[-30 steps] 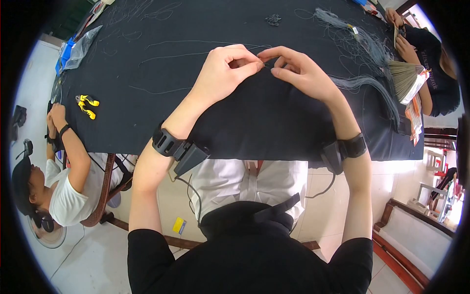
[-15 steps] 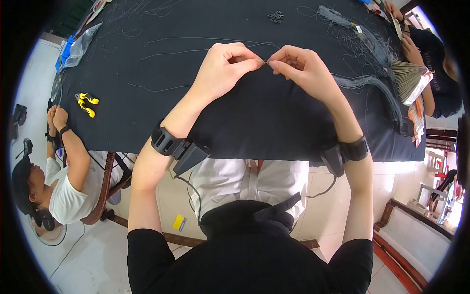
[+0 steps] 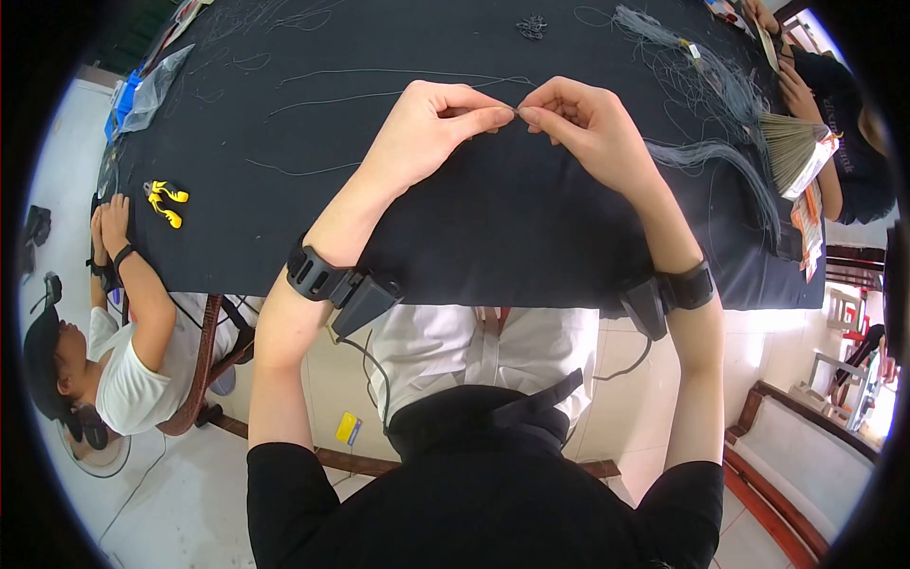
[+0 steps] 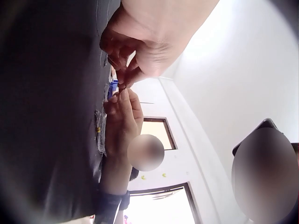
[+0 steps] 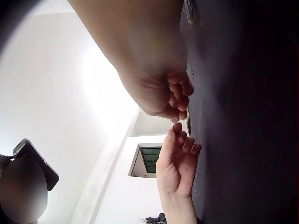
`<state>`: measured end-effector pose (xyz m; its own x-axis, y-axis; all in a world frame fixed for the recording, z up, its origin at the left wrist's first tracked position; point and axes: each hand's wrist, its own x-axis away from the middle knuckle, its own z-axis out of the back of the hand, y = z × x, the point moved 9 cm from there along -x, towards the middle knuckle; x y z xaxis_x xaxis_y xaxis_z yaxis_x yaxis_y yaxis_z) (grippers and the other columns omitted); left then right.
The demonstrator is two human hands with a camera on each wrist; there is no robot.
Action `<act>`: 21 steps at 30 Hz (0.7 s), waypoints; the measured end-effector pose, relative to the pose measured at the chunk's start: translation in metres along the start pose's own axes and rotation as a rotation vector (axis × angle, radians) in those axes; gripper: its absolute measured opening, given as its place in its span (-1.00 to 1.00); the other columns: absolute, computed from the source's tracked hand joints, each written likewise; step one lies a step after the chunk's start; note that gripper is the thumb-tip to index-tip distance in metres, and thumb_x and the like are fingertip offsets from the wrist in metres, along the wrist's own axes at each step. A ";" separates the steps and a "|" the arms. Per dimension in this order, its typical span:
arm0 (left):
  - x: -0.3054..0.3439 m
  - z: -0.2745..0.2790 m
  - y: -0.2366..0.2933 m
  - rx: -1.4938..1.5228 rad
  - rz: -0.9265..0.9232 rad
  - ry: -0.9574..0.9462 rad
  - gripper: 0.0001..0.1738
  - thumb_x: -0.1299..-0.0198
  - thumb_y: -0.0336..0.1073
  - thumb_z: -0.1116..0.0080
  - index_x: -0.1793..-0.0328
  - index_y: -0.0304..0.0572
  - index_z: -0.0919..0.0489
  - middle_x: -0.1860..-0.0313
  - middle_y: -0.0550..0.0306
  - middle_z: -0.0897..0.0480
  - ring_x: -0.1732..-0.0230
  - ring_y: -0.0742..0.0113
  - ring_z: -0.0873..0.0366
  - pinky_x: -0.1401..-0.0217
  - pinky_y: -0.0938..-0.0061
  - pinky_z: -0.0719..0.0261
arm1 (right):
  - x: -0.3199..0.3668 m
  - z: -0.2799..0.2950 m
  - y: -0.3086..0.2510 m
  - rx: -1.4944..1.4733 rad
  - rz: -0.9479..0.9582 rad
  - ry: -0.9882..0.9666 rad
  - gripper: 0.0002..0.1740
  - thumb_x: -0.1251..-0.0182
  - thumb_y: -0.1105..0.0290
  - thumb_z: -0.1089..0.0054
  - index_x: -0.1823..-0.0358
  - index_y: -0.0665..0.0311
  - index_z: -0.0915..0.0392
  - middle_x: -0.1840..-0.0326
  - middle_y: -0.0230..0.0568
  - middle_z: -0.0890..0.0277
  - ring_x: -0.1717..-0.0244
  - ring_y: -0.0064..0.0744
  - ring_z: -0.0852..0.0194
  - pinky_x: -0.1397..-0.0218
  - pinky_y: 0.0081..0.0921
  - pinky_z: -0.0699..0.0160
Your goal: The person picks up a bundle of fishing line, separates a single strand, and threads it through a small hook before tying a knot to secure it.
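Both hands meet fingertip to fingertip above the black cloth. My left hand (image 3: 422, 133) pinches a thin grey line (image 3: 365, 100) between thumb and index finger. Facing it, my right hand (image 3: 592, 128) has thumb and index finger pressed together at the same spot. A tiny thin piece (image 5: 173, 125) bridges the two pinches in the right wrist view; its exact kind I cannot tell. Long loose ends of line trail over the cloth to the left, and a small loop lies beyond the fingertips.
Yellow-handled pliers (image 3: 167, 203) lie at the left. A small dark heap (image 3: 532, 27) sits at the far middle. Bundles of grey line (image 3: 706, 152) and a fanned paper stack (image 3: 794, 152) are at the right. A clear plastic bag (image 3: 159, 87) stands far left. People sit at both sides.
My right index finger was stretched out with the thumb apart; the two now pinch together at the left fingertips. Both hands have shifted slightly away from the body.
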<state>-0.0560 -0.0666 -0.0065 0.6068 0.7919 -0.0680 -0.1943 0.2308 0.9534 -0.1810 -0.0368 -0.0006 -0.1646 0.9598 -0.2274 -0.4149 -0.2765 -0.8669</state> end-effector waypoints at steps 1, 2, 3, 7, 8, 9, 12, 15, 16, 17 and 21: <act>0.000 0.000 0.000 0.001 0.003 -0.002 -0.81 -0.13 -0.33 -0.14 0.20 -0.23 -0.67 0.38 0.19 -0.65 0.34 0.53 -0.50 0.21 0.64 -0.41 | 0.000 0.000 0.000 -0.003 0.000 -0.001 -0.85 -0.18 0.39 -0.15 0.30 0.32 -0.58 0.54 -0.36 -0.53 0.55 -0.69 -0.35 0.46 -0.72 -0.31; 0.000 0.000 0.000 0.003 0.008 -0.006 -0.80 -0.13 -0.32 -0.14 0.19 -0.23 -0.67 0.37 0.18 -0.65 0.32 0.52 -0.51 0.20 0.64 -0.41 | 0.000 -0.001 0.000 0.006 0.001 -0.003 -0.84 -0.18 0.39 -0.15 0.30 0.33 -0.58 0.54 -0.35 -0.53 0.55 -0.69 -0.36 0.45 -0.72 -0.32; 0.000 0.000 0.000 0.005 0.013 -0.011 -0.79 -0.14 -0.31 -0.14 0.18 -0.23 -0.67 0.36 0.18 -0.66 0.30 0.52 -0.51 0.18 0.64 -0.41 | 0.000 -0.001 -0.001 0.014 0.002 -0.005 -0.84 -0.18 0.39 -0.15 0.30 0.33 -0.58 0.53 -0.35 -0.53 0.55 -0.68 -0.36 0.45 -0.72 -0.33; 0.001 0.000 -0.003 0.025 0.074 -0.012 -0.76 -0.15 -0.26 -0.13 0.18 -0.24 -0.66 0.32 0.15 -0.66 0.26 0.49 -0.53 0.12 0.63 -0.41 | 0.001 -0.001 -0.006 0.018 0.025 -0.009 -0.84 -0.18 0.38 -0.15 0.31 0.33 -0.57 0.53 -0.33 -0.54 0.54 -0.67 -0.38 0.41 -0.71 -0.37; 0.001 0.000 -0.004 0.013 0.081 -0.010 -0.76 -0.14 -0.25 -0.14 0.18 -0.25 -0.66 0.32 0.15 -0.66 0.25 0.48 -0.53 0.12 0.63 -0.41 | 0.001 -0.002 -0.006 0.017 0.032 -0.011 -0.84 -0.18 0.38 -0.16 0.31 0.33 -0.57 0.54 -0.33 -0.54 0.53 -0.67 -0.39 0.41 -0.71 -0.37; 0.001 0.000 -0.005 0.002 0.089 -0.008 -0.76 -0.13 -0.25 -0.15 0.18 -0.25 -0.66 0.31 0.15 -0.66 0.25 0.47 -0.54 0.11 0.63 -0.41 | 0.001 -0.002 -0.006 0.015 0.038 -0.014 -0.84 -0.18 0.38 -0.16 0.31 0.34 -0.57 0.54 -0.33 -0.54 0.53 -0.67 -0.39 0.40 -0.71 -0.37; 0.001 0.000 -0.006 -0.039 0.099 -0.009 -0.76 -0.12 -0.25 -0.16 0.19 -0.25 -0.66 0.31 0.14 -0.66 0.26 0.47 -0.53 0.11 0.62 -0.41 | 0.002 -0.003 -0.005 0.016 0.041 -0.013 -0.84 -0.17 0.38 -0.17 0.32 0.34 -0.57 0.54 -0.32 -0.54 0.52 -0.66 -0.40 0.40 -0.71 -0.38; 0.002 0.000 -0.006 -0.035 0.101 -0.010 -0.77 -0.11 -0.26 -0.18 0.20 -0.24 -0.66 0.33 0.15 -0.65 0.26 0.47 -0.53 0.12 0.62 -0.41 | 0.002 -0.004 -0.008 0.031 0.050 -0.017 -0.84 -0.16 0.39 -0.17 0.32 0.35 -0.56 0.54 -0.32 -0.54 0.52 -0.66 -0.41 0.40 -0.71 -0.38; 0.002 0.000 -0.007 -0.025 0.101 -0.009 -0.78 -0.10 -0.26 -0.18 0.21 -0.24 -0.66 0.34 0.16 -0.65 0.27 0.47 -0.52 0.12 0.62 -0.40 | 0.002 -0.004 -0.009 0.038 0.055 -0.020 -0.84 -0.16 0.39 -0.18 0.32 0.35 -0.56 0.54 -0.32 -0.54 0.52 -0.66 -0.41 0.40 -0.72 -0.38; 0.001 0.000 -0.006 0.001 0.081 0.005 -0.79 -0.09 -0.26 -0.19 0.24 -0.24 -0.66 0.40 0.20 -0.63 0.33 0.53 -0.49 0.21 0.65 -0.38 | 0.003 -0.004 -0.009 0.034 0.058 -0.019 -0.84 -0.16 0.39 -0.18 0.32 0.35 -0.56 0.54 -0.33 -0.54 0.52 -0.66 -0.41 0.40 -0.72 -0.38; 0.002 0.000 -0.007 0.026 0.077 0.008 -0.82 -0.09 -0.28 -0.16 0.28 -0.23 -0.65 0.43 0.24 -0.61 0.35 0.55 -0.47 0.23 0.66 -0.36 | 0.003 -0.006 -0.008 0.005 0.071 -0.010 -0.83 -0.16 0.38 -0.18 0.32 0.34 -0.57 0.54 -0.33 -0.53 0.53 -0.67 -0.40 0.41 -0.73 -0.37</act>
<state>-0.0535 -0.0667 -0.0132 0.5848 0.8112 0.0034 -0.2198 0.1545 0.9632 -0.1725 -0.0312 0.0030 -0.2030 0.9371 -0.2839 -0.4058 -0.3444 -0.8466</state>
